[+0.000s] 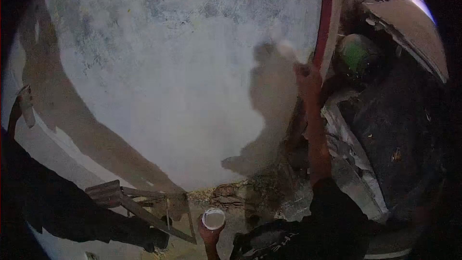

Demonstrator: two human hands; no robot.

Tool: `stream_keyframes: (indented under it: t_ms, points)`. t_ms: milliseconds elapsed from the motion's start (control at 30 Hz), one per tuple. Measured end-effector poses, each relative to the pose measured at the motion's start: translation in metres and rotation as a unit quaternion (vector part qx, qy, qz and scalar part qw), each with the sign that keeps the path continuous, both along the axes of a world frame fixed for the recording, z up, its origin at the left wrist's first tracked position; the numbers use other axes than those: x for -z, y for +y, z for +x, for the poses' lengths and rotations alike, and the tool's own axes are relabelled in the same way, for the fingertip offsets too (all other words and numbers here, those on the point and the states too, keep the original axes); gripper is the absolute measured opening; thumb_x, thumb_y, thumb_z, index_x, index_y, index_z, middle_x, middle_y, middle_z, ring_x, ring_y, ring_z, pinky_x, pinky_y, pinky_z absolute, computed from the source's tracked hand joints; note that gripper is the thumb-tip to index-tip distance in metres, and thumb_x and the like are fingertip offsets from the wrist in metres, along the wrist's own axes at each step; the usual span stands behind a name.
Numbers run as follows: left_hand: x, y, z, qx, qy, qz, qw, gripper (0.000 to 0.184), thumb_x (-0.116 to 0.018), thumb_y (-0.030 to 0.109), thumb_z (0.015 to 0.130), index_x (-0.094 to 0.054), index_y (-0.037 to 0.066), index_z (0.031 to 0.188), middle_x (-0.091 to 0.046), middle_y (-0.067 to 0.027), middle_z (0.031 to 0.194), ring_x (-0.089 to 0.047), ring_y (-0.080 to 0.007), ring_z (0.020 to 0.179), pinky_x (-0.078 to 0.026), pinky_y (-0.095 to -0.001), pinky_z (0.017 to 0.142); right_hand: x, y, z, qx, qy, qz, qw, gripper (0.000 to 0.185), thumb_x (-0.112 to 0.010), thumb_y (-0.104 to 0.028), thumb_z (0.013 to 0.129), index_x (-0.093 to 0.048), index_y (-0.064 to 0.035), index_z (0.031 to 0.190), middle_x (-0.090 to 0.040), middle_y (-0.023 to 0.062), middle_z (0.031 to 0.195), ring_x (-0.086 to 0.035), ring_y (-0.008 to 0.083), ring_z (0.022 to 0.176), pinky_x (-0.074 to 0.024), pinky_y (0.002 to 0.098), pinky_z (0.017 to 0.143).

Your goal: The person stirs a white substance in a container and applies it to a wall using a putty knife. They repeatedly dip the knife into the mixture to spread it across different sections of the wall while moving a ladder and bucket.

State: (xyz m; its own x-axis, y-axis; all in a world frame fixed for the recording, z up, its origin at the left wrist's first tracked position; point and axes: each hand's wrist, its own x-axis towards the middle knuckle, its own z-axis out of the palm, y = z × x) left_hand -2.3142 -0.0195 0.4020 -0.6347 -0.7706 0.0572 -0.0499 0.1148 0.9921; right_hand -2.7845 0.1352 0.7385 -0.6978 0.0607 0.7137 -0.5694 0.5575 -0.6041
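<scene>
My right hand [308,76] is raised against the pale wall [192,91], near the dark red edging strip [325,24]. Its fingers are closed round the handle of a brush [288,50], whose head is blurred and lies up and left of the hand. Low in the view, my left hand [210,233] holds a small white cup [213,219] upright from below, with pale contents in it. A shadow of an arm and head falls on the wall left of my right arm.
At the left another person in dark clothes [57,197] holds a flat tool [28,110] at the wall. A wooden frame [159,212] stands below. On the right are a green rounded object [353,53], a broken board [409,24] and dark sheeting [399,130].
</scene>
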Motion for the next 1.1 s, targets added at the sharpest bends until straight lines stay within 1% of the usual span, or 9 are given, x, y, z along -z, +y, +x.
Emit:
stream_keyframes:
  t_ms: [167,533,633,733,833,900,933,1000,1100]
  points:
    - [-0.046,0.009,-0.001,-0.057,-0.01,0.035,0.998,0.08,-0.09,0.017,0.06,-0.044,0.004,0.124,-0.055,-0.0143,0.118,-0.058,-0.0298,0.109,-0.052,-0.0439,0.088,-0.033,-0.017,0.058,-0.061,0.09,-0.095,0.99,0.025,-0.068,-0.02,0.089,-0.065,0.0009,0.102,-0.065,0.0126,0.085,-0.063,0.0212,0.08,-0.0499,0.035,0.075]
    - [-0.053,0.026,0.005,-0.159,-0.007,-0.061,0.985,0.079,-0.087,0.03,0.064,-0.045,0.002,0.126,-0.058,-0.0162,0.116,-0.06,-0.0269,0.106,-0.053,-0.0418,0.084,0.073,-0.073,0.13,-0.407,0.078,-0.072,0.907,0.024,-0.073,-0.009,0.085,-0.065,0.0002,0.105,-0.066,0.0107,0.093,-0.064,0.0156,0.09,-0.0514,0.0313,0.075]
    - [-0.063,0.033,0.01,-0.228,-0.003,0.021,0.973,0.083,-0.087,0.038,0.063,-0.046,0.003,0.126,-0.058,-0.0155,0.116,-0.06,-0.0275,0.107,-0.052,-0.0418,0.084,0.101,-0.092,0.141,-0.445,0.08,-0.05,0.891,0.023,-0.073,-0.006,0.084,-0.063,0.0004,0.104,-0.065,0.0086,0.087,-0.063,0.0158,0.083,-0.0515,0.0308,0.072]
    - [-0.029,0.04,0.007,-0.291,-0.084,-0.063,0.951,0.084,-0.087,0.039,0.064,-0.045,0.003,0.127,-0.058,-0.0158,0.117,-0.059,-0.0284,0.108,-0.05,-0.0427,0.089,0.155,-0.111,0.119,-0.535,0.102,-0.084,0.834,0.02,-0.071,-0.008,0.086,-0.062,-0.001,0.102,-0.061,0.0055,0.079,-0.058,0.0112,0.067,-0.048,0.0262,0.058]
    - [-0.054,0.04,-0.008,-0.364,-0.057,-0.097,0.925,0.087,-0.089,0.038,0.061,-0.045,0.003,0.127,-0.058,-0.0163,0.117,-0.059,-0.0298,0.11,-0.048,-0.0436,0.091,0.211,-0.131,0.106,-0.665,-0.091,-0.126,0.731,0.019,-0.064,-0.018,0.093,-0.06,-0.0024,0.104,-0.057,0.0033,0.07,-0.047,0.0063,0.049,-0.0374,0.021,0.043]
    - [-0.066,0.055,-0.02,-0.421,-0.036,-0.085,0.903,0.093,-0.091,0.037,0.056,-0.045,0.004,0.129,-0.056,-0.0172,0.121,-0.057,-0.0303,0.113,-0.048,-0.044,0.092,0.237,-0.132,0.114,-0.684,-0.506,-0.238,0.469,0.027,-0.052,-0.028,0.099,-0.058,-0.003,0.107,-0.055,0.0026,0.066,-0.039,0.0046,0.04,-0.0265,0.0204,0.034]
    - [-0.031,0.045,-0.003,-0.441,-0.05,-0.083,0.892,0.097,-0.092,0.036,0.055,-0.044,0.004,0.132,-0.054,-0.0171,0.124,-0.055,-0.0316,0.116,-0.047,-0.0451,0.094,0.259,-0.146,0.123,-0.687,-0.518,-0.228,0.456,0.027,-0.052,-0.028,0.099,-0.058,-0.003,0.107,-0.055,0.0026,0.066,-0.039,0.0046,0.04,-0.0265,0.0204,0.034]
    - [-0.028,0.049,-0.001,-0.479,-0.113,-0.119,0.862,0.097,-0.092,0.035,0.054,-0.044,0.004,0.132,-0.054,-0.0171,0.125,-0.054,-0.0324,0.117,-0.047,-0.0461,0.095,0.288,-0.155,0.122,-0.674,-0.641,-0.196,0.311,0.032,-0.045,-0.032,0.102,-0.056,-0.0032,0.112,-0.055,0.004,0.063,-0.037,0.0069,0.036,-0.0238,0.022,0.031]
    - [-0.023,0.046,-0.011,-0.552,-0.108,-0.135,0.816,0.094,-0.091,0.037,0.055,-0.046,0.004,0.131,-0.054,-0.0173,0.125,-0.055,-0.0357,0.114,-0.045,-0.0487,0.095,0.316,-0.17,0.144,-0.684,-0.67,-0.136,0.257,0.032,-0.044,-0.03,0.102,-0.055,-0.0036,0.115,-0.057,0.006,0.063,-0.035,0.0081,0.034,-0.0232,0.0238,0.029]
